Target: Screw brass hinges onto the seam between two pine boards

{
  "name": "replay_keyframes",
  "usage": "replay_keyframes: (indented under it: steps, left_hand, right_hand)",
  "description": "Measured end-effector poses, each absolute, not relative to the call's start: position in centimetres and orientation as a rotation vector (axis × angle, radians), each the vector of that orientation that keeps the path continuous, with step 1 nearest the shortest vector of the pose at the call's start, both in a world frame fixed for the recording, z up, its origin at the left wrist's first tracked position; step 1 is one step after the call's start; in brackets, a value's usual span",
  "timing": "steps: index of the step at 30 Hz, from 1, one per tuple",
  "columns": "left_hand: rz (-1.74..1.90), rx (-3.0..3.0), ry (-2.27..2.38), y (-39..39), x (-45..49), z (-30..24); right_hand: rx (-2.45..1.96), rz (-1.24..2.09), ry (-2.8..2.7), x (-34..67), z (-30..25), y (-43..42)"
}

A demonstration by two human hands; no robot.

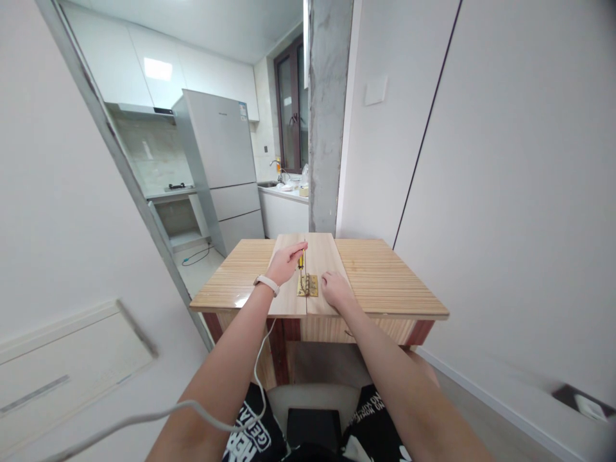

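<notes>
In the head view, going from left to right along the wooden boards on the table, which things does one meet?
Wristband → left hand, gripping the yellow screwdriver → brass hinge → right hand.

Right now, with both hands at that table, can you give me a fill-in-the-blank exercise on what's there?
1. The left hand holds a yellow-handled ____ upright.
2. Its tip points down at a brass ____ joining two pale boards.
3. The right hand rests beside it on the ____ of those boards.
Missing words: screwdriver; hinge; right.
</notes>
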State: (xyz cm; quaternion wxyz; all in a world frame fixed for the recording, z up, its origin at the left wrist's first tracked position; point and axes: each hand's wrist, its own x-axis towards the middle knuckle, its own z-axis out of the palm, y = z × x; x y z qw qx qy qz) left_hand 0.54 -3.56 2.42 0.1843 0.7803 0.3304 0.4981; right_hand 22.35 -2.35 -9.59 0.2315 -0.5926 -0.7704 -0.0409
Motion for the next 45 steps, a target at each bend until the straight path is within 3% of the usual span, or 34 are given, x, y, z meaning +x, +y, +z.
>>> replay_keyframes:
  steps: [45]
  left_hand:
    - [1.484, 2.113, 0.987, -4.7, 0.9, 2.2]
  right_hand:
    - [-1.68, -0.07, -2.111, 22.3, -9.2, -2.6]
